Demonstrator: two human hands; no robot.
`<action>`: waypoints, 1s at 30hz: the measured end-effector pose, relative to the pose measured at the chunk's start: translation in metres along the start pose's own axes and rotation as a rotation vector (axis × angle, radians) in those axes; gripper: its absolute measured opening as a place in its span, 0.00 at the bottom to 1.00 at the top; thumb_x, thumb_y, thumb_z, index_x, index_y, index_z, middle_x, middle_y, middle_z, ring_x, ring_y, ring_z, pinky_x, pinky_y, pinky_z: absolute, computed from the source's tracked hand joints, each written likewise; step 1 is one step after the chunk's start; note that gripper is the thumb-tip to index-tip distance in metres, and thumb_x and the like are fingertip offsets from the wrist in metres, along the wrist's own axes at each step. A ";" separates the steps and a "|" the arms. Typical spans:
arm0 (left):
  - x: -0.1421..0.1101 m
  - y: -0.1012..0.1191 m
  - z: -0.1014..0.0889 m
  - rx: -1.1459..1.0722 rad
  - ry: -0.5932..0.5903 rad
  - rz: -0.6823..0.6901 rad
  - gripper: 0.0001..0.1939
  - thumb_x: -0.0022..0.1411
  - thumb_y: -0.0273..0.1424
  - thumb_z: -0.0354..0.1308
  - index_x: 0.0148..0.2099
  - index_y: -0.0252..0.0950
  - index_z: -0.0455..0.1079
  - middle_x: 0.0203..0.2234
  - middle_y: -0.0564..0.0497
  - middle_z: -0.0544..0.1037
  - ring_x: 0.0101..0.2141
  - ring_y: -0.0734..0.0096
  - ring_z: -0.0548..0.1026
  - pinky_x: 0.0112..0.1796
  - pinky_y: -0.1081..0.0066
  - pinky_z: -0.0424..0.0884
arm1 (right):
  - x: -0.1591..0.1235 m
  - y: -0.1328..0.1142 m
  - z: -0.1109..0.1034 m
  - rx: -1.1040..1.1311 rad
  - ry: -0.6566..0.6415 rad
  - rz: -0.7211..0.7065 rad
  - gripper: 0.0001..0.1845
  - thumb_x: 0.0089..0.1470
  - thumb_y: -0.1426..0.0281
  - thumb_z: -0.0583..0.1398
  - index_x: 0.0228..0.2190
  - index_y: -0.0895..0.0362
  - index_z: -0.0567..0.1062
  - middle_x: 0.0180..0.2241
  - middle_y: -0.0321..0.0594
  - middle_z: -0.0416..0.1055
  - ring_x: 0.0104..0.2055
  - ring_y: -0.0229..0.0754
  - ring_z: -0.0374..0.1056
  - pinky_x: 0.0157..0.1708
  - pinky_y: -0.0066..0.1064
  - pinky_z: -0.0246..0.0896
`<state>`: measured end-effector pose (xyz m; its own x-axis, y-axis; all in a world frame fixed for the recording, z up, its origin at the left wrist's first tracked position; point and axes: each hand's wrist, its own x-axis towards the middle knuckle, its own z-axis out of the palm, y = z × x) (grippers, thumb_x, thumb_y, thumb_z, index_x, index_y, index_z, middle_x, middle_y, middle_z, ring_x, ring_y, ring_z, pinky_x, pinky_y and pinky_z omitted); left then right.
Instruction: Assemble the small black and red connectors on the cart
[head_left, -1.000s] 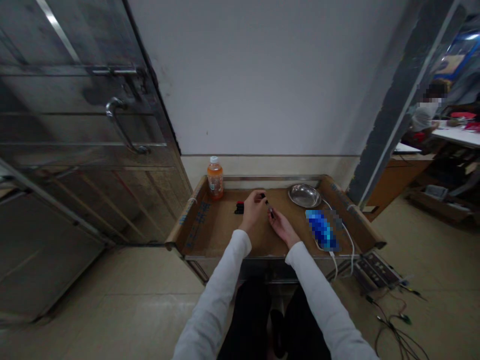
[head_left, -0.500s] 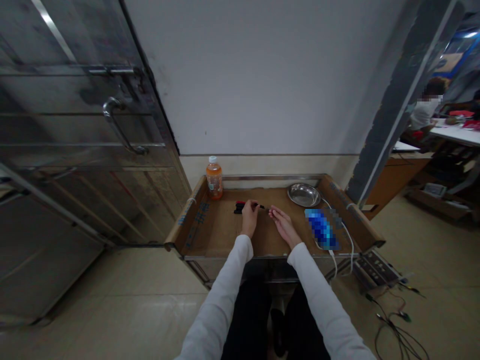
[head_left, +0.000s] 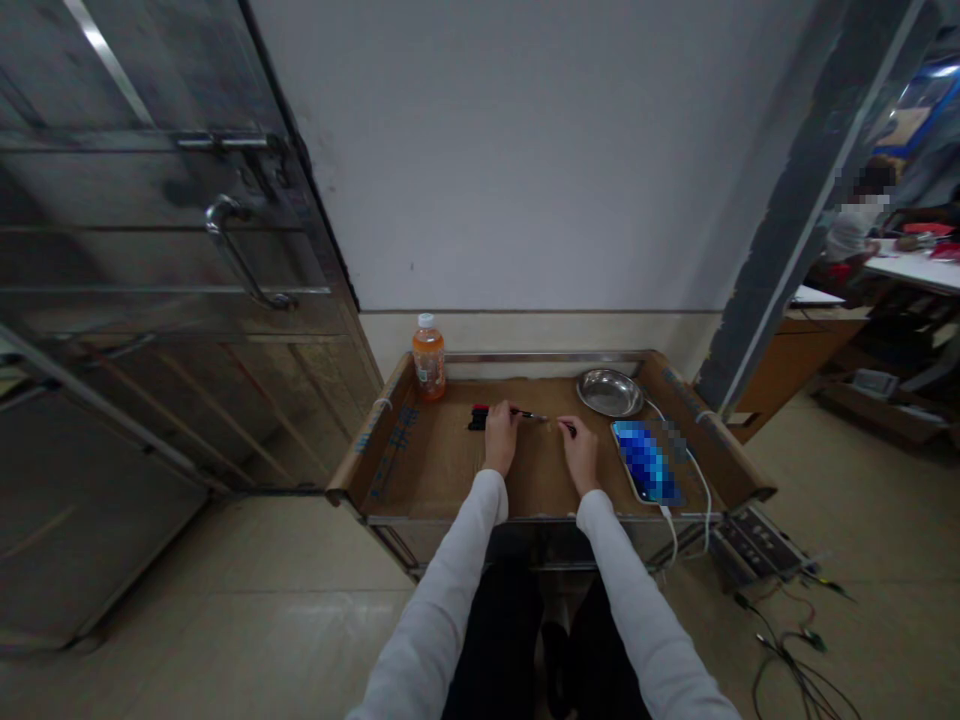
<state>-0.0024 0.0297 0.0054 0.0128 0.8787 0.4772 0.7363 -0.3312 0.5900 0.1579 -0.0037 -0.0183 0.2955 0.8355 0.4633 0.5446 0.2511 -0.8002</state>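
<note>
My left hand (head_left: 501,438) is closed in a pinch around a thin dark pen (head_left: 531,414), whose narrow end points right. To the right, my right hand (head_left: 581,452) pinches a small black piece that looks like a pen cap (head_left: 572,431). A short gap separates it from the pen's end. Several black pens, with a touch of red among them (head_left: 478,418), lie on the brown cardboard lining just left of my left hand, which partly hides them.
The cardboard-lined cart top (head_left: 427,470) has raised sides. On it stand an orange drink bottle (head_left: 429,360) at back left, a metal dish (head_left: 609,392) at back right, and a phone (head_left: 646,465) with a white cable (head_left: 705,490). A person (head_left: 855,225) sits at far right.
My right hand has drawn slightly right and turned, its fingers now closed on the small black piece. The pen's narrow end shows more clearly. My left hand stays about where it was.
</note>
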 end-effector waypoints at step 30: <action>-0.030 0.006 0.015 0.026 -0.229 0.160 0.16 0.63 0.18 0.41 0.47 0.37 0.63 0.43 0.46 0.69 0.44 0.69 0.71 0.47 0.65 0.68 | 0.000 -0.002 0.014 -0.060 -0.239 -0.196 0.18 0.53 0.78 0.49 0.40 0.55 0.74 0.41 0.44 0.70 0.46 0.45 0.63 0.50 0.41 0.58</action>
<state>0.0118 0.0069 -0.0156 0.2809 0.8717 0.4015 0.7295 -0.4657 0.5009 0.1453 0.0024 -0.0221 -0.0089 0.8672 0.4978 0.6205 0.3952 -0.6773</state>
